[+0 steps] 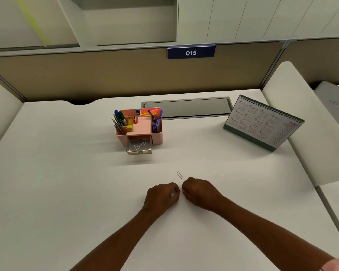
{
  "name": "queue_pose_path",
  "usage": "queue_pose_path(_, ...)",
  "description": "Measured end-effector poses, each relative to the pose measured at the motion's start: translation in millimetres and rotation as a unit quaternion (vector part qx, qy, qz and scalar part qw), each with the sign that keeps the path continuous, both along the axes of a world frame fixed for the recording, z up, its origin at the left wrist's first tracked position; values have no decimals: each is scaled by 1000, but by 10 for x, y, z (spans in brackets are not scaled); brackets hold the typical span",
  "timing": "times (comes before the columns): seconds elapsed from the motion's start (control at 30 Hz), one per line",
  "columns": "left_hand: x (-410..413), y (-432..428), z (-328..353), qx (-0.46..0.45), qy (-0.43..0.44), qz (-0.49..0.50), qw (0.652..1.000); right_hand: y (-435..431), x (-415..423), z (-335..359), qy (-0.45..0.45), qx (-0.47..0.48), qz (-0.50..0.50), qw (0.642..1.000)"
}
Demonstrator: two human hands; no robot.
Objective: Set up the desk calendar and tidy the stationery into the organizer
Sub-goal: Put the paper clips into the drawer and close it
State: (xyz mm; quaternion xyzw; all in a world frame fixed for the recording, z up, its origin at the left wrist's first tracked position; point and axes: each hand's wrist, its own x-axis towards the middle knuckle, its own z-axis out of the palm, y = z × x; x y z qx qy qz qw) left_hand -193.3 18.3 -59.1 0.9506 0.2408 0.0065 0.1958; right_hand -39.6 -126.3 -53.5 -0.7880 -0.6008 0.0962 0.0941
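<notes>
Paperclip [179, 175] lies flat on the tabletop [67, 173] just beyond the right hand [199, 192]: light, stiff, slippery wire, likely best nipped by its edge. That hand and the left hand [161, 195], fingers curled, pinch a tiny reddish item [181, 191] between them, possibly another clip.

The left hand [161, 195] and right hand [202, 192] meet fingertip to fingertip, both pinching a thin reddish item [181, 191] too small to identify. Just beyond the grip lies a silver paper clip [179, 175]. Farther beyond it to the left is the pink organizer [158, 137] with its clear drawer [139, 150] out, and farther right is the standing desk calendar [262, 124].
</notes>
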Motion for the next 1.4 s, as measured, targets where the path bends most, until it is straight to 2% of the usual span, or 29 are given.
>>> queue_pose_path(0.13,57,38,8,-29,32,1,999,78,23,46,45,-53,-8,998)
queue_pose_path(0.27,99,16,9,-47,50,1,998,114,65,120,112,-64,-18,992)
queue_pose_path(0.5,84,-41,39,-63,34,9,997,93,92,132,132,-56,-20,989)
queue_pose_path(0.73,-52,-25,78,-167,-14,72,983,24,94,91,169,-24,-44,984)
queue_pose_path(0.83,-82,-39,108,-200,-37,98,974,10,83,85,203,-7,-83,976)
queue_pose_path(1.0,-104,136,303,-222,-106,162,955,21,98,26,261,42,-216,940)
queue_pose_path(1.1,-106,423,516,-205,-167,216,940,81,79,14,281,45,-248,926)
queue_pose_path(1.23,-69,964,848,-131,-218,284,924,146,74,-10,270,30,-250,929)
queue_pose_path(1.3,-14,1185,995,-55,-197,304,931,148,65,-24,269,27,-250,930)
queue_pose_path(1.4,100,1456,1052,34,-113,312,943,145,37,-38,264,23,-251,931)
